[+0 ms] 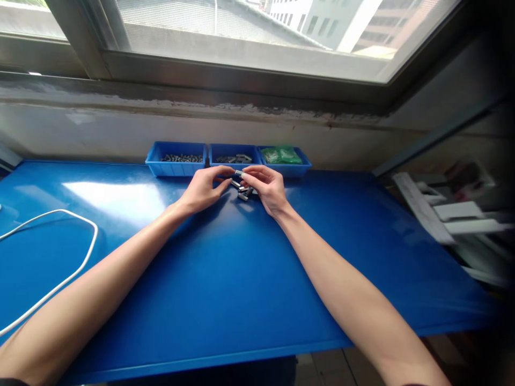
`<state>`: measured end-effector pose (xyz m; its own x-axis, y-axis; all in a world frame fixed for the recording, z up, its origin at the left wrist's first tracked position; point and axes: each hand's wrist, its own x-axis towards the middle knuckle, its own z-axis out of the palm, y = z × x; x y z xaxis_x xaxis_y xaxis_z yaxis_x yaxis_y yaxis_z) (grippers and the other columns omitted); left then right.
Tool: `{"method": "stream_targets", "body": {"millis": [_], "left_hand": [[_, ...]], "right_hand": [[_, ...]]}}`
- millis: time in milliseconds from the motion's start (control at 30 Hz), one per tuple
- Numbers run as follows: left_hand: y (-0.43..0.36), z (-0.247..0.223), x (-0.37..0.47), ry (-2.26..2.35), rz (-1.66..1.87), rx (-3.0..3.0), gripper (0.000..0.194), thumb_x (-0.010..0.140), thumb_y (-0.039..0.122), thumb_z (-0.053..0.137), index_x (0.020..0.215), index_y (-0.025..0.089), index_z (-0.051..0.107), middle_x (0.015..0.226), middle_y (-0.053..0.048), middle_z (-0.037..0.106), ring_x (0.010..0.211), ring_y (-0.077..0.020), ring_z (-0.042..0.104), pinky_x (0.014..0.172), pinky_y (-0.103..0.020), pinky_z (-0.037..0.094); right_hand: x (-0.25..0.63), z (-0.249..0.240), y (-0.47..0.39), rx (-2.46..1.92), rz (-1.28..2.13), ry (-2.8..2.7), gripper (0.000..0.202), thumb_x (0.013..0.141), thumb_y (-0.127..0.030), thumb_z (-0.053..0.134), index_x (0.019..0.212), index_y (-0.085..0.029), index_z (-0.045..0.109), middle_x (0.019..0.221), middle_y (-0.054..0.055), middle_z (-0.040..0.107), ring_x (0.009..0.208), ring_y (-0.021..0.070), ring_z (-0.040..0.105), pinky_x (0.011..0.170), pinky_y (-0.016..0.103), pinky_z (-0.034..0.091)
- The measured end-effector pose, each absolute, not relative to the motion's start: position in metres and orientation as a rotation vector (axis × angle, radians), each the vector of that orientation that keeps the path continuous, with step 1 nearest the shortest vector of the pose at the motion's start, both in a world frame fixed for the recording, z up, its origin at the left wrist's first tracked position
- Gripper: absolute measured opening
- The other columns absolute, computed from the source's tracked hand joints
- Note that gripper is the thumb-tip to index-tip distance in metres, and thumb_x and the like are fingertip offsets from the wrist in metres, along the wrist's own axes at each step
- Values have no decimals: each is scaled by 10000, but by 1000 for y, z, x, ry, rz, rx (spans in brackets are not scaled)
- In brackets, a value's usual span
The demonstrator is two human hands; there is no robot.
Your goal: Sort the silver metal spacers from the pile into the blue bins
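Through the head camera, I see the right hand with thumb and forefinger pinched on a small grey oblong metal piece, held just above the blue smooth-topped table. The left hand curves in from the other side, a narrow gap between its thumb and forefinger; I cannot tell whether it grips anything. Between and below the hands lies a loose cluster of short grey metal pieces on the tabletop, partly hidden from me by the right hand's fingers. Just behind, three blue plastic bins stand in a row along the far edge: the left bin holds many small grey metal parts, the middle bin holds grey oblong pieces, and the right bin holds a green plastic bag. The hands cover part of the bins' fronts. A white cable loops over the table beside the left forearm, and blurred white objects stand past the table's right side. A metal-framed window closes off the space above the low wall behind the bins.
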<state>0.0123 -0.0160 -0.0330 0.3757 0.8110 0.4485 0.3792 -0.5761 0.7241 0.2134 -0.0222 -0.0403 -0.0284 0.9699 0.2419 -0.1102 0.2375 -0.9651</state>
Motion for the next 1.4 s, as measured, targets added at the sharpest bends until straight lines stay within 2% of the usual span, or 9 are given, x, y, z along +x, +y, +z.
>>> {"method": "stream_targets", "body": {"millis": [133, 200, 367, 567, 700, 900, 1000, 1167, 1400], "left_hand": [[-16, -38, 11, 965, 912, 2471, 400, 987, 328, 541, 1330, 168, 667, 1389, -125, 663, 1310, -282, 601, 1143, -438, 456], [-16, -40, 10, 890, 811, 2572, 415, 1001, 321, 517, 1368, 178, 648, 1433, -120, 632, 1338, -287, 572, 1159, -454, 434], [-14, -47, 7, 849, 853, 2614, 354, 996, 302, 532, 1277, 181, 709, 1319, -117, 704, 1253, -273, 614, 1088, -410, 487], [-12, -48, 4, 944, 972, 2509, 247, 967, 307, 582, 1065, 188, 775, 1080, -104, 760, 997, -224, 689, 929, -335, 533], [-13, -48, 5, 970, 961, 2496, 263, 973, 325, 582, 1087, 178, 769, 1079, -109, 752, 973, -219, 695, 896, -314, 533], [-14, -49, 6, 939, 1043, 2451, 254, 979, 318, 589, 1088, 166, 761, 1044, -97, 749, 883, -188, 713, 832, -286, 542], [-13, -49, 6, 925, 1114, 2303, 246, 941, 326, 644, 1069, 150, 761, 988, -92, 757, 808, -172, 716, 770, -269, 557], [-13, -47, 4, 867, 1128, 1935, 353, 842, 389, 764, 1097, 144, 745, 955, -83, 780, 856, -201, 745, 832, -299, 599], [-15, -39, 1, 849, 1113, 1582, 504, 742, 457, 862, 1099, 124, 738, 989, -119, 793, 922, -260, 771, 867, -355, 624]], "right_hand": [[216, -40, -21, -925, 1146, -1178, 335, 648, -430, 896, 883, -240, 749, 827, -5, 763, 707, 152, 704, 728, 312, 594], [216, -39, -21, -922, 1176, -1144, 327, 648, -414, 894, 886, -240, 753, 834, 1, 767, 697, 146, 697, 710, 301, 589], [217, -38, -18, -918, 1239, -1110, 323, 647, -420, 880, 871, -223, 756, 787, 8, 752, 584, 111, 609, 590, 272, 536], [218, -39, -18, -965, 1224, -1157, 330, 675, -463, 856, 853, -209, 745, 768, 8, 734, 556, 102, 577, 546, 264, 509], [217, -37, -14, -946, 1257, -1094, 329, 661, -420, 885, 879, -217, 747, 782, 0, 755, 598, 109, 645, 612, 256, 560], [208, -29, -6, -878, 1220, -1040, 351, 727, -401, 847, 1037, -273, 743, 1056, 6, 797, 953, 172, 757, 826, 279, 597], [208, -30, -5, -894, 1176, -1074, 284, 769, -362, 795, 1034, -267, 758, 1096, 13, 792, 912, 165, 749, 815, 290, 588], [214, -41, -9, -1004, 912, -1234, 163, 800, -333, 725, 911, -229, 783, 873, 24, 785, 696, 148, 666, 670, 294, 549], [212, -45, -21, -1046, 889, -1520, 249, 849, -410, 711, 1010, -229, 774, 925, 30, 782, 857, 198, 719, 755, 311, 557]]}}
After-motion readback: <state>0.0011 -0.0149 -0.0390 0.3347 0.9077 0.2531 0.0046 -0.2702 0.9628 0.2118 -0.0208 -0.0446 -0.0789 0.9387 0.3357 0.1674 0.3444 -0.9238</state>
